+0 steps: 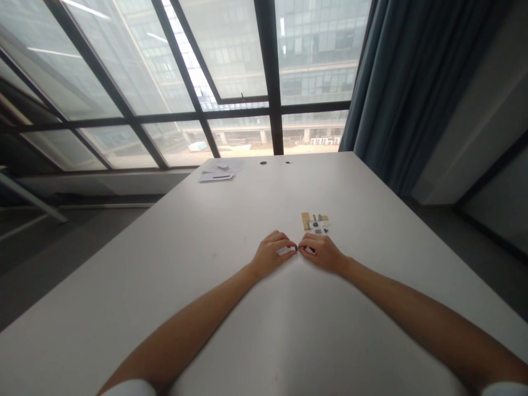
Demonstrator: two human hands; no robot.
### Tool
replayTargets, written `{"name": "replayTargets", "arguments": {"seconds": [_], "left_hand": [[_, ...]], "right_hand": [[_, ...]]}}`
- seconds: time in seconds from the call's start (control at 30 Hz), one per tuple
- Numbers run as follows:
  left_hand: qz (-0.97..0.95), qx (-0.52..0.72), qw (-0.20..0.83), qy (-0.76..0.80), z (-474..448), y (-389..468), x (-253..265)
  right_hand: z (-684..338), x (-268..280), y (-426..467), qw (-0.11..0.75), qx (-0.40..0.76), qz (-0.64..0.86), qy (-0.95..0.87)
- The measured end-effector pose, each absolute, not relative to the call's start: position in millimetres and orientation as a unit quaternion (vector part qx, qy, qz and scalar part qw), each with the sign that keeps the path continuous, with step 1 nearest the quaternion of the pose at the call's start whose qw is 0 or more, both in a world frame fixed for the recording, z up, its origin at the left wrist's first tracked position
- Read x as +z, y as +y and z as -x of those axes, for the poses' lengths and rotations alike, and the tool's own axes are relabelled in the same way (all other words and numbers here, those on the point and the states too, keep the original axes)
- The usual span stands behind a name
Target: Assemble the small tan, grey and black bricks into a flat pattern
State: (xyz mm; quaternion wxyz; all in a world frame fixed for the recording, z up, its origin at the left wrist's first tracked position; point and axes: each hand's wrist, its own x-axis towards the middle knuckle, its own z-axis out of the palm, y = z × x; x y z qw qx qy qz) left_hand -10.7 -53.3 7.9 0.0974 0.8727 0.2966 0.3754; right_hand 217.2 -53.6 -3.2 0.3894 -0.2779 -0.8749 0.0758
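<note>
A small dark block-like piece (296,248) sits between the fingertips of both hands, just above or on the white table (231,231). My left hand (272,251) pinches it from the left with thumb and forefinger. From the right, my right hand (322,251) meets it with its fingers in a pinch; whether a second part is between those fingertips is too small to tell. Just beyond my right hand lies a group of small parts: tan pieces (305,216), grey ones (318,231) and black ones (315,224).
Papers (216,176) with a dark pen-like stick lie at the table's far left. Near the far edge are a round black disc (263,163) and a small dark item (288,162). Windows stand behind the table, and a blue curtain (388,99) hangs at the right.
</note>
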Motion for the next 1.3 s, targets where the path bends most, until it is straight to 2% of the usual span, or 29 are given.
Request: {"name": "replayTargets", "arguments": {"seconds": [0.93, 1.2, 1.3], "left_hand": [[-0.872, 0.362, 0.109, 0.31, 12.2, -52.5, 7.0], [-0.853, 0.362, 0.123, 0.355, 13.4, -51.8, 5.6], [-0.85, 0.366, 0.124, 0.357, 12.2, -52.5, 6.5]], "right_hand": [[-216.7, -5.0, -51.8, 0.4, 0.097, 0.281, -0.867], [-250.9, 24.7, -30.7, 0.448, 0.111, 0.38, -0.802], [-278.8, 35.3, -14.9, 0.413, 0.135, 0.438, -0.787]]}}
